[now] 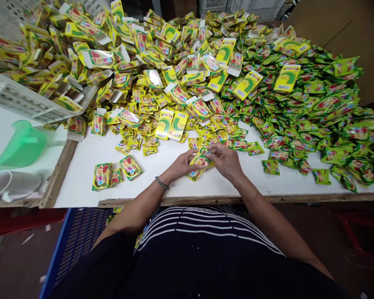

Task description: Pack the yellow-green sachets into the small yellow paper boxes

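Observation:
A small yellow-green candy box with a watermelon picture is tilted over the white table near its front edge. My left hand, a beaded bracelet at its wrist, is closed round the box from the left. At the upper right end of the box, the fingers of my right hand are pinched together; they cover that end, so its flap is hidden. To the left lie a box, a green packet and another box. Just beyond my hands are small yellow packets.
Yellow boxes and packets are heaped across the back, with a pile of green packets at right. At left stand a white crate, a green scoop and a white mug on its side. A blue basket sits below.

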Motion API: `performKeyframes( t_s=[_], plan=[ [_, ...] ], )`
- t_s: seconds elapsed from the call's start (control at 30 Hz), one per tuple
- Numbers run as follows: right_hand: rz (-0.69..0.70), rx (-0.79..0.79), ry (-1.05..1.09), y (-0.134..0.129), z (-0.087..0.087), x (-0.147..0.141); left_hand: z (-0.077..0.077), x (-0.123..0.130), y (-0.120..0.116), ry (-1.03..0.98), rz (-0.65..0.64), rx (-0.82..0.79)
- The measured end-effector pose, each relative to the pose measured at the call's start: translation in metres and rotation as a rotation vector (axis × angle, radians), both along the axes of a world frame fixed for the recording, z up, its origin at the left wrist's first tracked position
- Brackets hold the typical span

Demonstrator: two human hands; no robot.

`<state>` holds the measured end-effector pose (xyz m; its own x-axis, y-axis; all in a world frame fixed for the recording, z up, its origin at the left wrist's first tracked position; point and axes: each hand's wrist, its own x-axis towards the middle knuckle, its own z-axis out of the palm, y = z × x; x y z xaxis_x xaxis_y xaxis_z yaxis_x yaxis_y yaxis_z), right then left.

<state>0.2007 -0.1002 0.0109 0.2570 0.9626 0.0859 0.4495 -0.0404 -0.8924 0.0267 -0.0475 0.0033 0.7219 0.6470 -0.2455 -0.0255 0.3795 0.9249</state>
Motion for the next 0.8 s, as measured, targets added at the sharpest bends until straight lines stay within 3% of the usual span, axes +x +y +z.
performKeyframes(
  t_s=[0.13, 0.27, 0.4, 0.6, 0.7, 0.8],
  plan=[
    [-0.086, 0.019, 0.050, 0.002, 0.002, -0.005, -0.002, 0.001, -0.002, 0.021, 0.074, 0.024],
    [0.043, 0.051, -0.139, 0.000, 0.008, -0.016, -0.009, 0.002, -0.001, 0.058, 0.213, 0.086],
    [0.121, 0.026, -0.178, -0.004, 0.010, -0.019, -0.011, 0.003, -0.001, 0.119, 0.194, 0.119],
    [-0.188, 0.186, 0.050, -0.008, 0.000, -0.016, 0.005, 0.007, -0.005, 0.004, 0.256, 0.018],
    [-0.054, 0.084, 0.267, -0.008, -0.008, -0.019, 0.009, 0.006, -0.005, -0.022, 0.305, 0.074],
    [0.052, 0.011, 0.301, -0.007, -0.013, -0.021, 0.009, 0.003, -0.005, -0.007, 0.278, 0.135]
  ],
)
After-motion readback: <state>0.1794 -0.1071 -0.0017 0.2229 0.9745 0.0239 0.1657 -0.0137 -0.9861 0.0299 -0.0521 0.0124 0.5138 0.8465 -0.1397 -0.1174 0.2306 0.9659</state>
